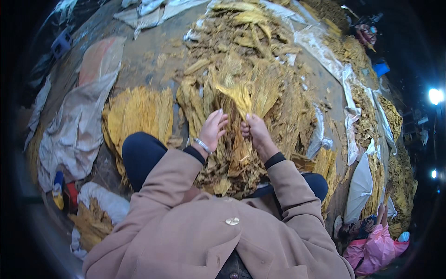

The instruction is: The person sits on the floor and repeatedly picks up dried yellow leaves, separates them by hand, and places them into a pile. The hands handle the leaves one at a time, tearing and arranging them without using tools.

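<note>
My right hand [256, 130] is closed around the narrow end of a yellow dried leaf [238, 97], which looks like tobacco and fans out up and to the left. My left hand [213, 129], with a metal bangle at its wrist, is a little to the left, its fingers apart and slightly curled, holding nothing. Beneath both hands spreads a heap of brown and yellow dried leaves [285, 118]. A flatter stack of yellow leaves [139, 111] rests beside my left knee.
Crumpled whitish sheets [76, 129] cover the floor at left. A blue and yellow object [58, 190] sits lower left, near a white sack [104, 200] with leaves. White cloth strips [320, 52] and more leaf piles [369, 111] stretch along the right. Another person in pink [376, 247] is at lower right.
</note>
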A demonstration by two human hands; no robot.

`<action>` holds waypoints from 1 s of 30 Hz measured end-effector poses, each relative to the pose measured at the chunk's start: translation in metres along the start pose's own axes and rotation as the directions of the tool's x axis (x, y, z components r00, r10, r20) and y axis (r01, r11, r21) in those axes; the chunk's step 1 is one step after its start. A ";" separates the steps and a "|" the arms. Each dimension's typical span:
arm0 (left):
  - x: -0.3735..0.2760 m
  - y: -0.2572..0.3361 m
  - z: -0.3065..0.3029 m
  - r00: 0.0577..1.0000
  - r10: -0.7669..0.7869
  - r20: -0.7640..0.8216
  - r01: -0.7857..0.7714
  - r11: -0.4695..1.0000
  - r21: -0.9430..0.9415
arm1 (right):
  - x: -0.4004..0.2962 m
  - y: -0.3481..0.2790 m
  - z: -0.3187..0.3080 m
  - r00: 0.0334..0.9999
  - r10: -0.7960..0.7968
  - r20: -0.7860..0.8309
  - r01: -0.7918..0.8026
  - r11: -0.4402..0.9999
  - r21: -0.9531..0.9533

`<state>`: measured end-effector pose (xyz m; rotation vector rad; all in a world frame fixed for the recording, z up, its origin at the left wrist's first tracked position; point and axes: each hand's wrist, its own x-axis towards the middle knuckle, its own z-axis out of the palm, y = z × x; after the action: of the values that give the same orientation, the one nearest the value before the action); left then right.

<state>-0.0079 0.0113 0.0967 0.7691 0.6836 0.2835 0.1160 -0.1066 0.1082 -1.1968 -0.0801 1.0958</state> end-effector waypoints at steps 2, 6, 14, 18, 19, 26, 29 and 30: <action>-0.003 0.007 0.005 0.999 -0.026 0.030 0.026 1.000 -0.009 | -0.009 0.003 0.016 0.997 -0.018 0.077 0.018 1.000 0.004; -0.003 0.007 0.008 0.976 0.036 0.215 -0.022 0.997 -0.068 | -0.015 0.028 0.031 0.983 -0.010 0.183 0.015 1.000 -0.027; -0.015 0.069 0.018 0.901 0.428 0.076 -0.422 0.903 -0.080 | -0.006 0.043 0.027 0.973 -0.075 0.220 0.113 0.980 -0.165; -0.042 0.161 0.004 0.694 0.714 0.097 -0.713 0.700 -0.044 | 0.004 0.042 0.012 0.986 -0.040 0.160 0.065 0.985 -0.157; -0.050 0.186 -0.008 0.591 0.793 0.148 -0.804 0.593 0.034 | 0.004 0.040 0.008 0.990 -0.008 0.143 0.033 0.985 -0.170; -0.111 0.285 -0.164 0.566 0.822 0.065 -0.788 0.515 0.338 | 0.010 0.064 0.003 0.981 0.112 0.161 -0.059 0.952 -0.299; -0.113 0.245 -0.214 0.640 0.753 -0.152 -0.655 0.639 0.403 | 0.010 0.071 -0.001 0.978 0.156 0.137 -0.098 0.928 -0.361; -0.102 0.224 -0.244 0.701 0.682 -0.206 -0.602 0.722 0.341 | 0.010 0.072 -0.002 0.976 0.179 0.124 -0.119 0.915 -0.385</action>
<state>-0.2443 0.2511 0.1783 1.2204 0.7397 1.0126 0.0768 -0.1044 0.0474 -1.4752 -0.3385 1.3506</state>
